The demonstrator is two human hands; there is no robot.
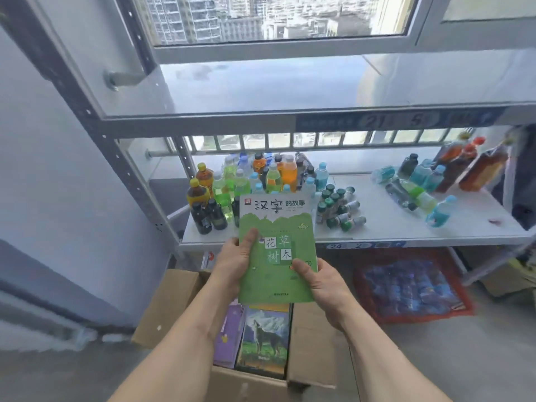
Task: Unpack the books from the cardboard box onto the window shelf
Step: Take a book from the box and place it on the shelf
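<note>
Green book (277,250) with white title band, hands pinching its lower edges

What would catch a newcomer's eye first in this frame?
A bright green book held up in the centre by both hands, the left hand gripping its left edge and the right hand its lower right corner. Behind it, a crowd of coloured drink bottles fills the middle shelf. Below, an open cardboard box shows a wolf-cover book.

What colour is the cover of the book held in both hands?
Green, with a pale band across the top, on the book; seen in the head view.
</note>
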